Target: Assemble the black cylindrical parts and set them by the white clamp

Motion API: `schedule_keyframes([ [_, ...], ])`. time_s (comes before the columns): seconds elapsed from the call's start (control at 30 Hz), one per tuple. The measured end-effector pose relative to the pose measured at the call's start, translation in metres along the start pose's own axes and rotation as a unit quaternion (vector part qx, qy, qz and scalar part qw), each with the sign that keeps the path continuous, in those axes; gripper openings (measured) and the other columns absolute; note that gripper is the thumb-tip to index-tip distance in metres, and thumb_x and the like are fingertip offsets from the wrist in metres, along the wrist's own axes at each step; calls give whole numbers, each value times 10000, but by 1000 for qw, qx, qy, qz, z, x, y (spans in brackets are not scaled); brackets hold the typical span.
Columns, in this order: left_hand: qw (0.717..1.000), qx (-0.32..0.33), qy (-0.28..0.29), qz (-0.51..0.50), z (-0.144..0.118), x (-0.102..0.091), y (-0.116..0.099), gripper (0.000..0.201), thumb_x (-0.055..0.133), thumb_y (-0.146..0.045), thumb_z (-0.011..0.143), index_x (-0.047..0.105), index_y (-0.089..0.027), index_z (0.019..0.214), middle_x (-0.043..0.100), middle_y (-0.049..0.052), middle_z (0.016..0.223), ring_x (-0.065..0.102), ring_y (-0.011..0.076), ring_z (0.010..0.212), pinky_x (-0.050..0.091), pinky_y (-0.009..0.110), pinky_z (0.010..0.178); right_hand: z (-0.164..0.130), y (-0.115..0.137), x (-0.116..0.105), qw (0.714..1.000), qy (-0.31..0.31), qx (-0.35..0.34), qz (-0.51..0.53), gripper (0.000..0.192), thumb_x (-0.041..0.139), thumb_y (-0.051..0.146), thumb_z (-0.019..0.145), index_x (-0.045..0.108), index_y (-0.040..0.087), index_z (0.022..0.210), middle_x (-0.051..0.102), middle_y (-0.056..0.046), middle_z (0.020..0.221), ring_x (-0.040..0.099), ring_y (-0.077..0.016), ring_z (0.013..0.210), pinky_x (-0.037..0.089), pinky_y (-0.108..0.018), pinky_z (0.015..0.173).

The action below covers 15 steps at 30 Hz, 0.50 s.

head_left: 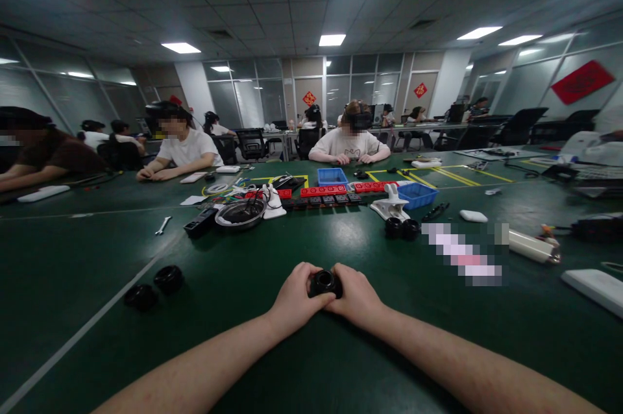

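Between my two hands is a round black part [325, 282] with a hole in its top, low over the green table. My left hand [298, 294] is closed on its left side, thumb across the near edge. From the other side my right hand [357, 294] grips the same part, its thumb meeting the left one. Two similar black round parts, one nearer [141, 297] and one farther [169, 279], lie to the left. Another such pair [402, 228] stands ahead to the right, beside a white clip-shaped stand [390, 205].
Across the green table [233, 336] run red sockets [324, 191], blue bins [417, 195], a round dish with cables [239, 213] and a black box [200, 222]. A wrench [163, 226] lies left, a white cylinder [533, 245] right. People sit opposite, including a person in white [351, 141].
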<state>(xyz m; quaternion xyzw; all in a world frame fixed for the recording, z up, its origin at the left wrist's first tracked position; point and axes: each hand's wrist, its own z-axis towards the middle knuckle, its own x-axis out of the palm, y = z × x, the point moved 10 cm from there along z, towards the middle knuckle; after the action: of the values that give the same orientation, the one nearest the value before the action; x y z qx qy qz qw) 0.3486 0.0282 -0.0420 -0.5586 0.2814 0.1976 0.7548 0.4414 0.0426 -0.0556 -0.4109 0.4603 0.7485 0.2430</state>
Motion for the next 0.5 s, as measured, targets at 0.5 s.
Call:
schedule_keyframes([
  [0.5,991,74,109,-28,2,10,-6,340,633,-272,657,522,-195,969,461,9,844,441,129,686,367,210,578,-1,14,1,970,167,-141,109,281,626,273,662,568,171,918,560,-7,827,494,-152,746,364,-239,647],
])
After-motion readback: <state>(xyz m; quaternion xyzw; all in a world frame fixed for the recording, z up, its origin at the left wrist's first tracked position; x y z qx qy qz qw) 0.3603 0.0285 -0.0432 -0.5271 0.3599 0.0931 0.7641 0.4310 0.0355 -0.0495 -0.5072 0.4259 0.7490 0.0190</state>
